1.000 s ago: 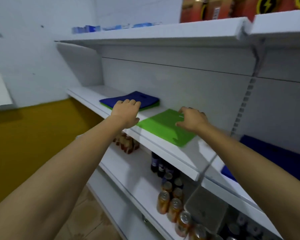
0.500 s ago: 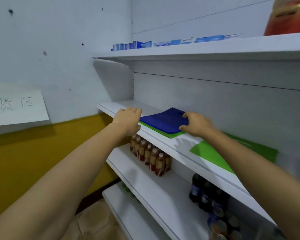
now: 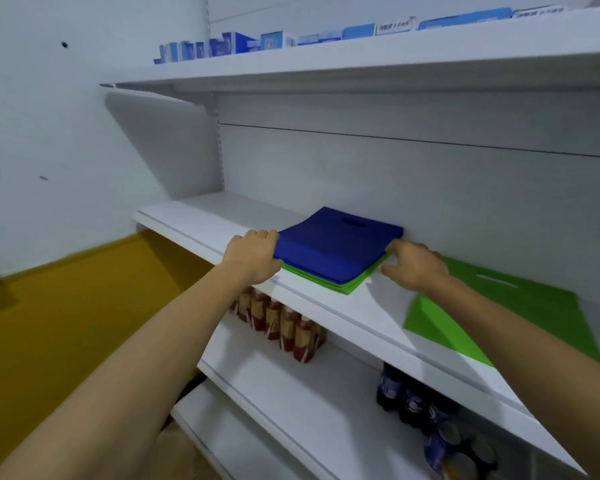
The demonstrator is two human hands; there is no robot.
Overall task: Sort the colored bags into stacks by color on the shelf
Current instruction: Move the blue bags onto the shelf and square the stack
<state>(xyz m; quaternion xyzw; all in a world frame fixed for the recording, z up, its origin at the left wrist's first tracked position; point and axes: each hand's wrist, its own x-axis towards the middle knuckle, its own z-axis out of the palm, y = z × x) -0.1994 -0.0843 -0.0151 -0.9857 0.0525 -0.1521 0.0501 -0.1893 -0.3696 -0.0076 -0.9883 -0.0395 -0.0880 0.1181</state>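
Both hands are on the mixed pile on the middle shelf [image 3: 205,220]. The left hand [image 3: 253,254] is curled round the left edge of the blue bags [image 3: 333,247]. The right hand [image 3: 414,268] pinches their right edge, right at the seam with the green bags [image 3: 347,287] underneath. The pile sits mid-shelf, tucked close to the back panel.

Main risk imo: the pinch grabs a green layer too and it rides along with the blue (the fabric looks thin and floppy, so layers probably cling). Or the green slides to the front edge and drops toward the bottles [image 3: 281,327] below. The right forearm also hangs over the loose green bag [image 3: 520,306] by the shelf's front edge and could drag it off.

Room-wise, there's bare shelf out to the left end and decent height under the upper shelf [image 3: 361,64], so lifting up and left looks easiest.
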